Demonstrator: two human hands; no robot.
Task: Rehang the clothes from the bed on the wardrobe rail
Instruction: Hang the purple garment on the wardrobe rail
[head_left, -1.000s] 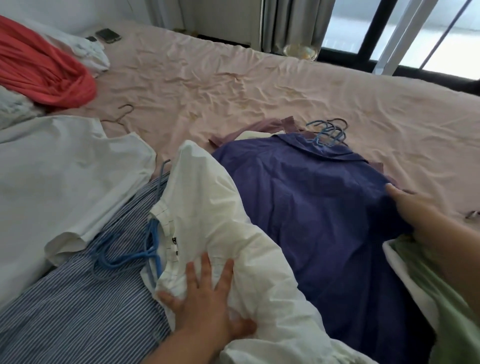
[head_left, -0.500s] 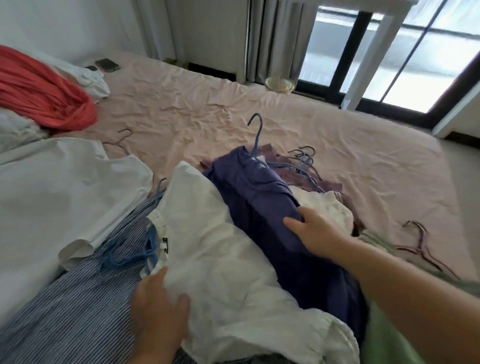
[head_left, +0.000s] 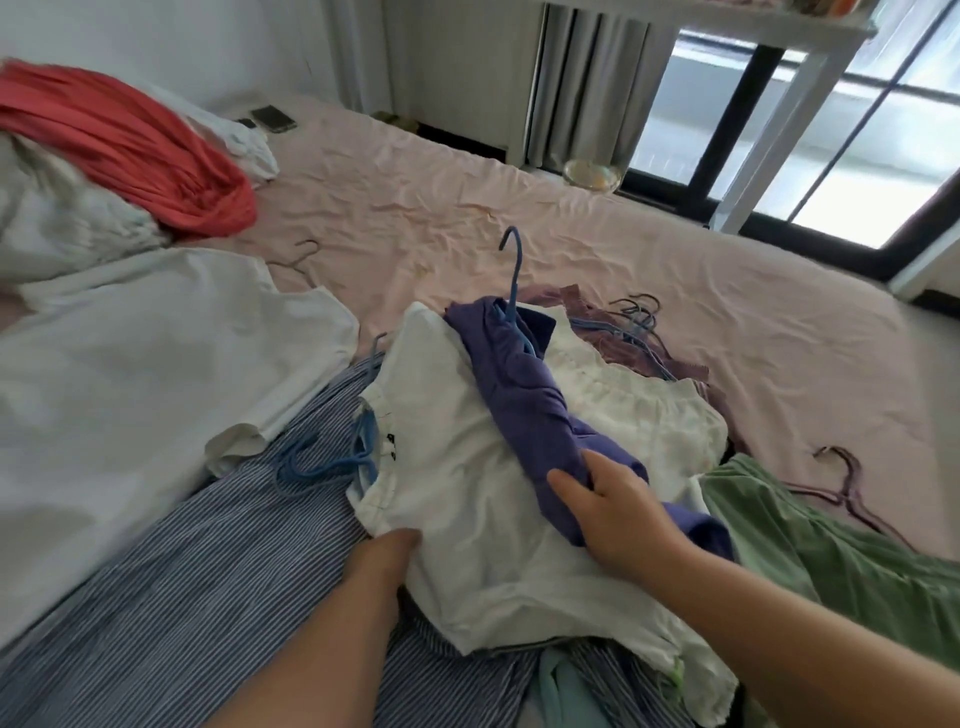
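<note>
The purple shirt (head_left: 524, 400), bunched on its blue hanger (head_left: 514, 280), lies across a white top (head_left: 467, 467) on the bed (head_left: 623, 249). The right hand (head_left: 608, 506) grips its lower end, fingers curled. The left hand (head_left: 387, 553) is tucked under the white top, fingers hidden.

Left hand (head_left: 387, 553): bare, showing no ring or glove; only partly showing beside the white garment (head_left: 483, 509).
Left forearm: bare to the frame's lower edge, wearing no sleeve, watch or band.
Right hand (head_left: 618, 512): bare, showing no ring or glove; thumb and fingers showing on the far side of the white garment.
Right forearm: bare to the frame's edge, wearing no sleeve or wristband.
</note>
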